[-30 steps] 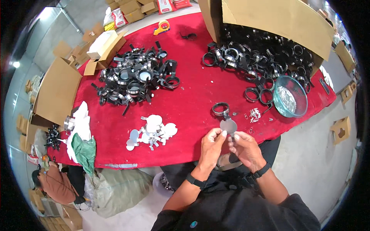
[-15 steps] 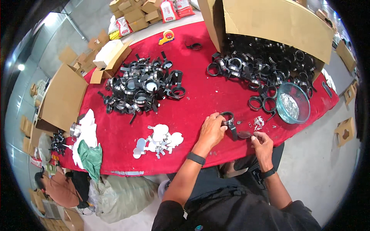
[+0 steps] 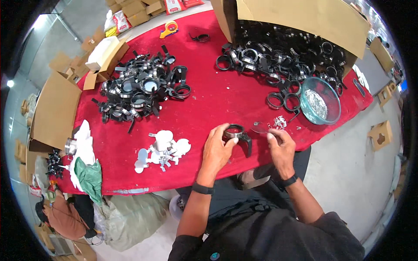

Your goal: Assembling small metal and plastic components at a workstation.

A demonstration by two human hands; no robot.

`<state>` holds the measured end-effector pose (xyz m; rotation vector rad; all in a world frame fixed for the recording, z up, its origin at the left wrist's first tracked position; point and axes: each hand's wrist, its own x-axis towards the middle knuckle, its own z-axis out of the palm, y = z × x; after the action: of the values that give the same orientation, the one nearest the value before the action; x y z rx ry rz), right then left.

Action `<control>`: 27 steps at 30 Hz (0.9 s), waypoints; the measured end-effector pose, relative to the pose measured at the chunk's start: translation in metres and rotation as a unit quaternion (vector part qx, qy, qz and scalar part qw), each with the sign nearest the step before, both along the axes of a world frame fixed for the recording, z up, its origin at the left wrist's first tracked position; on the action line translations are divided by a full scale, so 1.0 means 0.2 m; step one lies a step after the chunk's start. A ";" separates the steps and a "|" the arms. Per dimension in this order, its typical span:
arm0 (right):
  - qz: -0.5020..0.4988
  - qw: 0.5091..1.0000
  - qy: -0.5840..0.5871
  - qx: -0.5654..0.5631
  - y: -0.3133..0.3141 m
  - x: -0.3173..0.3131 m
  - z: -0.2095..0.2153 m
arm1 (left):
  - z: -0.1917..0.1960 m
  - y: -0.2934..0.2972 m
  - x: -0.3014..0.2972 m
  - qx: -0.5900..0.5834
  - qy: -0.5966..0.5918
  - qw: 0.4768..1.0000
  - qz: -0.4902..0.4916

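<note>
My left hand (image 3: 217,148) is closed around a black ring with a handle (image 3: 248,147), thumb on its rim; the handle points toward me. A short way to the right, my right hand (image 3: 284,152) pinches a thin, shiny round disc (image 3: 257,127) by its edge. The disc is beside the ring, apart from it, just above the red cloth. Small silver pins (image 3: 280,123) lie loose past my right fingertips. To the left of my hands is a small heap of pale round discs with tabs (image 3: 164,150).
A pile of ringed parts (image 3: 143,89) covers the table's far left. At the far right, a cardboard box (image 3: 300,19) lies on its side, black rings spilling out. A glass bowl (image 3: 335,106) of silver pins stands near the right edge. White and green cloths (image 3: 88,172) lie at the left.
My right hand has raised the disc from below the ring's handle to beside the ring. My left hand has turned the ring slightly. The whole view has shifted, moving the table leftward and up.
</note>
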<state>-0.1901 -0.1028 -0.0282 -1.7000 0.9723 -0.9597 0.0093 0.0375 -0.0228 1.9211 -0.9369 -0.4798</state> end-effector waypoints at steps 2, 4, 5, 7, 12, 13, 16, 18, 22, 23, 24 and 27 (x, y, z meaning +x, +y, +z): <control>0.008 0.997 -0.002 -0.080 0.03 0.12 0.05 | -0.02 -0.02 -0.01 -0.006 0.031 0.999 0.014; 0.024 0.992 0.005 -0.123 0.05 0.22 0.09 | -0.04 -0.03 -0.01 -0.011 0.036 0.999 0.016; 0.034 0.990 0.017 -0.133 0.06 0.26 0.12 | -0.05 -0.04 -0.01 -0.013 0.036 0.999 0.016; 0.049 0.980 0.021 -0.191 0.07 0.31 0.09 | -0.07 -0.04 -0.02 0.001 0.001 1.000 0.027; 0.090 0.977 0.035 -0.191 0.11 0.32 0.09 | -0.10 -0.03 0.00 0.016 -0.003 1.000 0.018; 0.096 0.977 0.043 -0.185 0.11 0.31 0.10 | -0.09 -0.03 0.01 0.015 0.003 1.000 0.005; 0.106 0.973 0.053 -0.200 0.11 0.31 0.11 | -0.12 -0.03 0.04 -0.005 0.025 1.000 -0.013; 0.110 0.967 0.054 -0.222 0.11 0.31 0.11 | -0.12 -0.03 0.04 0.000 0.016 1.000 -0.011; 0.090 0.963 0.090 -0.239 0.13 0.31 0.14 | -0.09 -0.04 0.00 -0.013 -0.058 0.998 0.004; 0.089 0.961 0.098 -0.244 0.13 0.31 0.14 | -0.08 -0.04 -0.01 -0.014 -0.058 0.998 0.004; 0.089 0.960 0.099 -0.245 0.13 0.31 0.14 | -0.07 -0.05 -0.01 0.003 -0.037 0.999 0.006; 0.089 0.952 0.106 -0.271 0.13 0.31 0.14 | -0.05 -0.08 -0.01 0.027 0.005 1.000 0.002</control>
<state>-0.1272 -0.0773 -0.0007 -2.3481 0.7042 -0.9954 0.0071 0.0224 -0.0321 1.9669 -0.9211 -0.5162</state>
